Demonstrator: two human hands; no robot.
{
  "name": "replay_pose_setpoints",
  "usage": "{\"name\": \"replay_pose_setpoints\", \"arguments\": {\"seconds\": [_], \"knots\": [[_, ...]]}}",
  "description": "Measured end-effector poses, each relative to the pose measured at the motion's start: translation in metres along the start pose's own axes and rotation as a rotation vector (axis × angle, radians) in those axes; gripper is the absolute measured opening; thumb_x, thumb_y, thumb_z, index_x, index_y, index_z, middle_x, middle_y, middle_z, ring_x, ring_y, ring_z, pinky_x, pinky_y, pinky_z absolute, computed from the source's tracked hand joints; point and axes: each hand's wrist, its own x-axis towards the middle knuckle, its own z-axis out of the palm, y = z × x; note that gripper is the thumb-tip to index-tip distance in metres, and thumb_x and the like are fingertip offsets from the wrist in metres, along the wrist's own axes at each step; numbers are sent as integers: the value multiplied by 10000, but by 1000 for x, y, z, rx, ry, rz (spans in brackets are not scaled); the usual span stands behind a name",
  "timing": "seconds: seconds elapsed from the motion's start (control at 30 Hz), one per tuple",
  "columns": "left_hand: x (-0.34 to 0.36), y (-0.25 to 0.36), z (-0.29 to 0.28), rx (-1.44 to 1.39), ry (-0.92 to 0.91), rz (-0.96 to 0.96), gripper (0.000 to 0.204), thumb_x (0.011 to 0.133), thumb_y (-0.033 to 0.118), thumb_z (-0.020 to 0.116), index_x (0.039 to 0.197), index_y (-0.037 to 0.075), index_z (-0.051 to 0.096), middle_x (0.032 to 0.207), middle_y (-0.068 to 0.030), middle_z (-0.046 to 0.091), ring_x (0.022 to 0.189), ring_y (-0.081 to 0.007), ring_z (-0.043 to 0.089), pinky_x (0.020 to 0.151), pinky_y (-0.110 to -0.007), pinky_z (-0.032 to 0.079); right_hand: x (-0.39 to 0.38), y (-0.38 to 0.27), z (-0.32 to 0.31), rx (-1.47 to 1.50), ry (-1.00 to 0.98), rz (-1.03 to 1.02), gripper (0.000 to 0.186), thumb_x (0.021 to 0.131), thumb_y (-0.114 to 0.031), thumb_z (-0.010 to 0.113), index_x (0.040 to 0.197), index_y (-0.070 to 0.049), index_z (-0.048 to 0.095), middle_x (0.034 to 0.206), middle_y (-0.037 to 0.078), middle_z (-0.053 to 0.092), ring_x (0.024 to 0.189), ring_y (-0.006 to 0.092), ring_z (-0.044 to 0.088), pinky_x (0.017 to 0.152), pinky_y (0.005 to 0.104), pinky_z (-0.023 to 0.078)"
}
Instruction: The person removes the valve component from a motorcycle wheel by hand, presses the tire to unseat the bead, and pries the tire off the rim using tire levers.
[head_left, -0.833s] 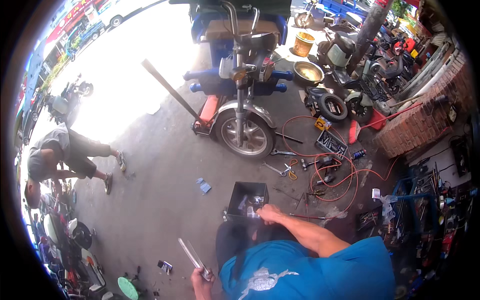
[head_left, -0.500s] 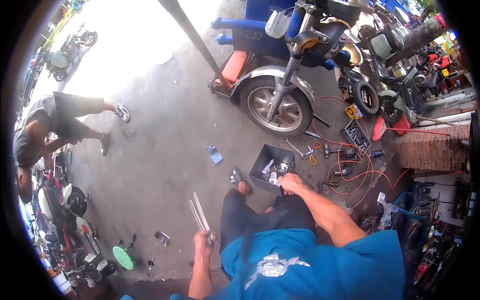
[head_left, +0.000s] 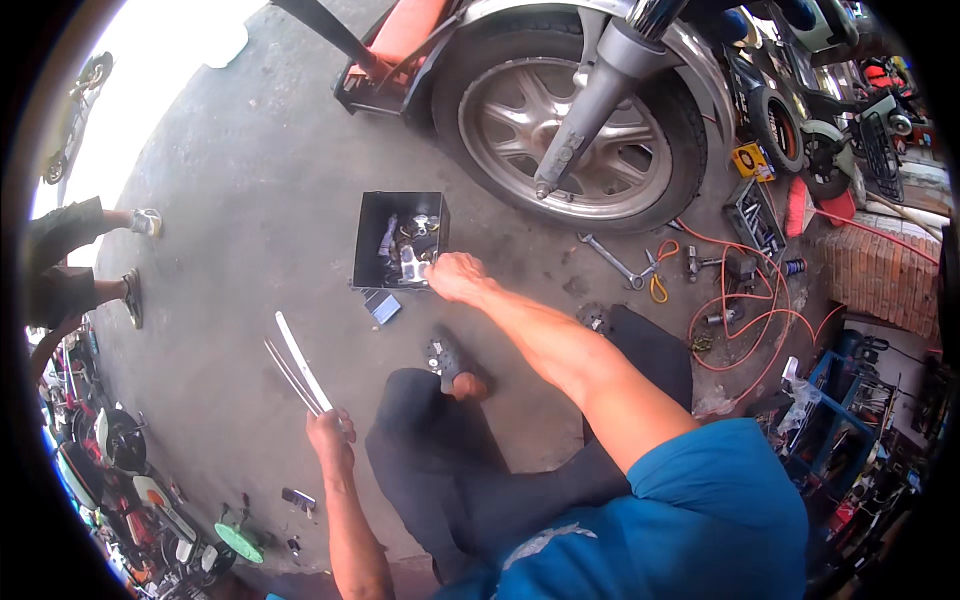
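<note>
My left hand (head_left: 330, 437) is closed round the lower ends of several long, slim silver metal bars (head_left: 302, 365), perhaps tyre levers. They point up and away, fanned slightly apart. My right hand (head_left: 458, 277) grips the near right corner of a black open-topped box (head_left: 400, 203) with small metal parts and crumpled wrapping inside; its fingertips are partly hidden at the rim. A blue flat packet (head_left: 382, 306) lies on the floor against the box's near side. Beyond the box stands a motorcycle front wheel (head_left: 478, 135) with a silver rim.
A spanner (head_left: 612, 262), orange-handled scissors (head_left: 657, 285) and a hammer (head_left: 703, 262) lie right of the wheel, beside a looping red hose (head_left: 775, 310). A red jack-like stand (head_left: 412, 40) is at the back. Another person's legs (head_left: 75, 260) stand at far left, near parked motorcycles (head_left: 125, 440).
My right hand has moved the black box leftward and away, to beside the blue packet. My body and view have shifted nearer the wheel. The left hand still holds the bars.
</note>
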Motion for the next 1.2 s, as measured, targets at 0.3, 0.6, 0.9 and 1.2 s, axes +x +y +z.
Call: {"name": "replay_pose_setpoints", "arguments": {"seconds": [0.3,0.6,0.9,1.2], "knots": [[179,-133,98,323,207,267,124,758,58,478,877,29,464,642,-82,518,526,-223,509,497,-376,405,85,95,29,-60,-186,-173,548,903,-450,461,870,46,692,885,262,671,884,412,662,817,486,502],[253,-229,66,1045,273,444,397,849,193,553,1199,19,484,1027,-195,622,980,-408,600,803,-452,473,51,133,-54,-469,-127,-461,485,950,-454,474,829,-5,614,779,217,646,830,412,629,773,517,465],[180,-15,210,699,-268,1321,198,858,-2,572,1054,3,599,883,-178,619,834,-360,606,728,-421,486,-21,245,-102,-559,-161,-88,341,897,-346,564,935,-19,655,852,216,668,875,404,630,786,489,475],[299,-45,307,1651,-467,1162,428,760,47,626,1186,43,591,1190,-186,594,1078,-331,613,867,-432,534,-100,328,-63,-104,261,325,367,891,-328,608,1049,2,644,865,191,674,868,328,648,775,418,470]]}}
